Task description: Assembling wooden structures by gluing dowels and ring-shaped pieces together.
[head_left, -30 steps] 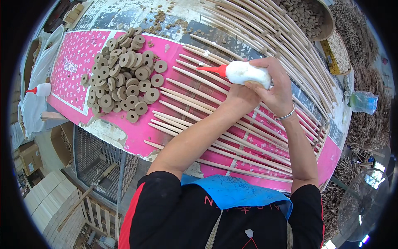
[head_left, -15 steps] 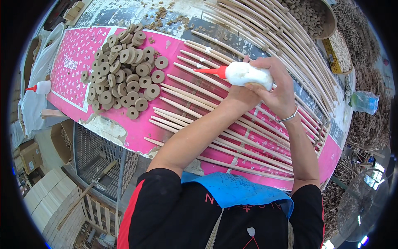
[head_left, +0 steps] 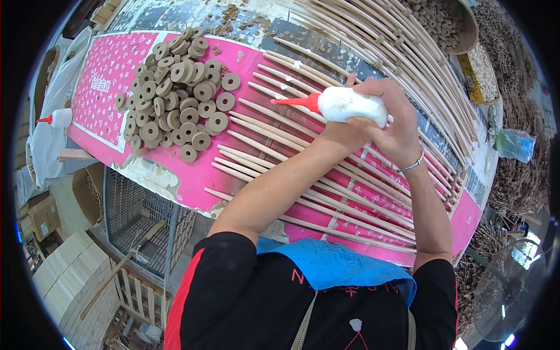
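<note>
Centrally, both hands (head_left: 373, 125) clasped around white glue bottle (head_left: 350, 105), red nozzle over wooden sticks (head_left: 280, 125); pink patterned sheet (head_left: 111, 76) beneath.

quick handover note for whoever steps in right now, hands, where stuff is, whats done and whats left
Both hands: the left hand and right hand together hold the white glue bottle, red nozzle pointing left over the wooden sticks on the pink table.
Things: pile of wooden rings to the left; a spare glue bottle lies far left.
Done: white glue dabs show on several upper stick ends.
Left: nearer sticks look bare; rings still piled.
</note>
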Demonstrator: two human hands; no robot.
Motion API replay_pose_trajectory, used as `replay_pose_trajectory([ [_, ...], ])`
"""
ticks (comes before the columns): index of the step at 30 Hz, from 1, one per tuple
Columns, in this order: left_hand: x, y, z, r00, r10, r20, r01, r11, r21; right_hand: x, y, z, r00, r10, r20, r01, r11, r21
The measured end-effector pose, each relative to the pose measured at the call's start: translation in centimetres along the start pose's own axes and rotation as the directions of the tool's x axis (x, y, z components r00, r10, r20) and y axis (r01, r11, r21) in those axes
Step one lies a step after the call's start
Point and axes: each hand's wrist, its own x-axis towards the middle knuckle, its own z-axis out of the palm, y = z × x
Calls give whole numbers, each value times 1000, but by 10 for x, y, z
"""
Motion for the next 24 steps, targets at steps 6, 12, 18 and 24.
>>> replay_pose_trajectory([
  [6,51,29,-48,635,-213,743,-13,958,286,-4,-6,0,994,19,106,-18,1000,-3],
  [12,-1,-5,31,975,88,-204,-44,977,209,-2,-7,4,998,-18,66,19,1000,-16],
  [18,-3,-3,20,972,141,-186,-81,950,301,0,-15,5,997,-38,71,37,999,13],
  [24,-3,-3,15,979,139,-151,-80,937,340,-1,-20,11,992,-30,120,30,1000,-2],
])
